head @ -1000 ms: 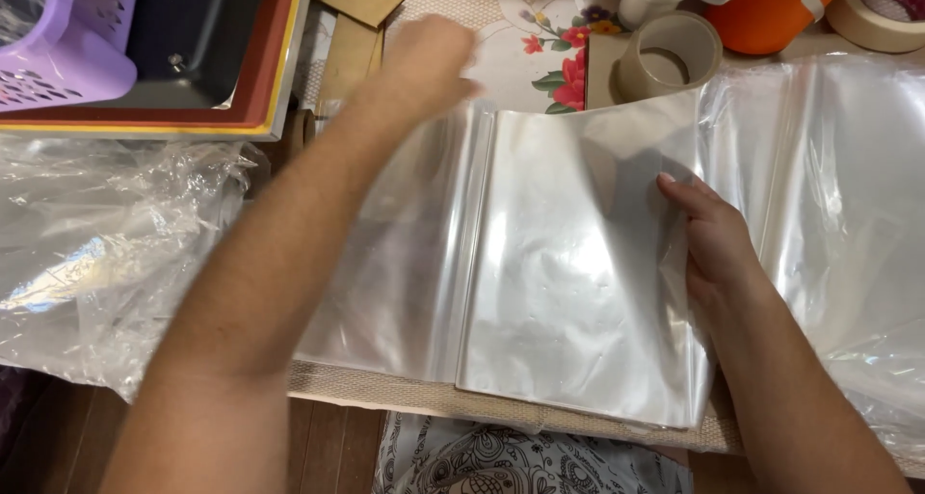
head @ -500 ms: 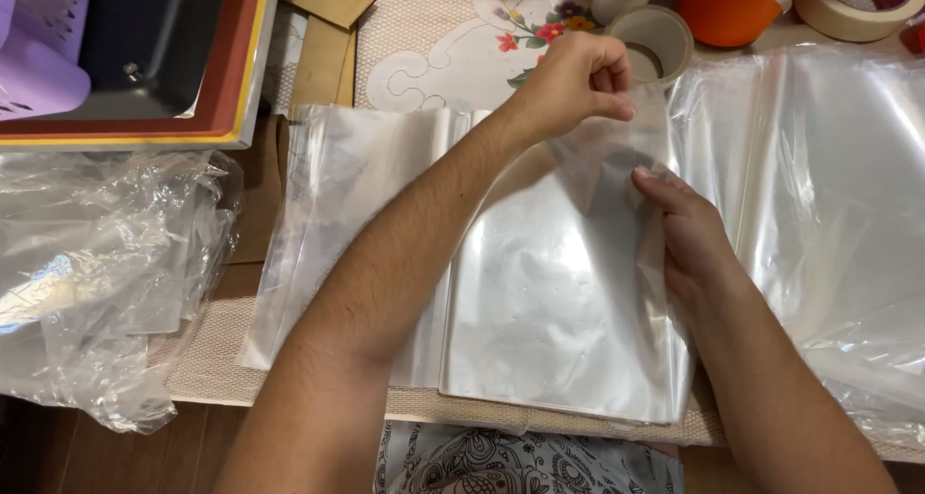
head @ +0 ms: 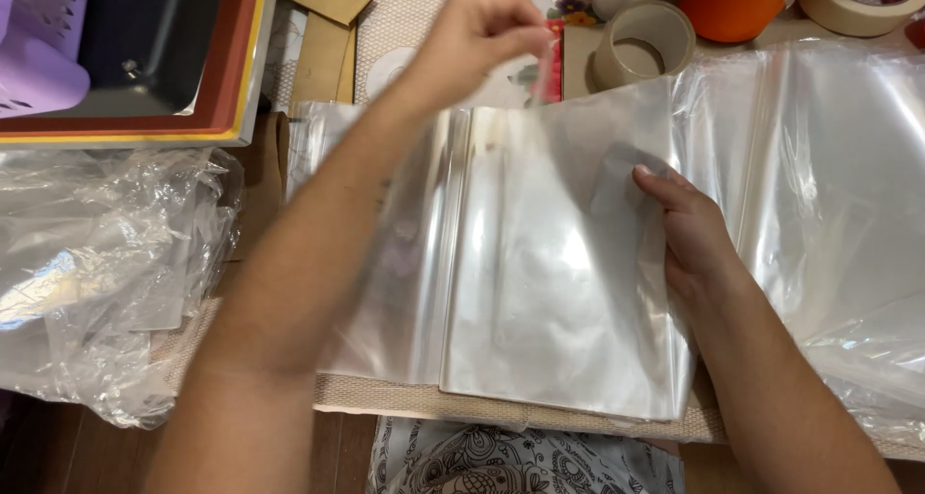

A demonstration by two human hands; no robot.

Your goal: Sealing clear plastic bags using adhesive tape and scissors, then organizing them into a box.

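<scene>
Stack: clear plastic bags (head: 559, 301) lie flat on the near middle of the table (head: 385, 398).
Right arm: comes in from the near right.
Right hand (head: 689, 229): rests on the stack's right edge, fingers curled under the top sheet, gripping it.
Left arm: reaches diagonally to the far side.
Left hand (head: 482, 31): raised, thumb and fingers pinched on the top sheet's far corner.
Far right: 2 tape rolls (head: 644, 43), orange cup (head: 737, 2).
Left: crumpled plastic (head: 96, 272).

Bare forearms, black-and-white patterned garment (head: 501, 460)
</scene>
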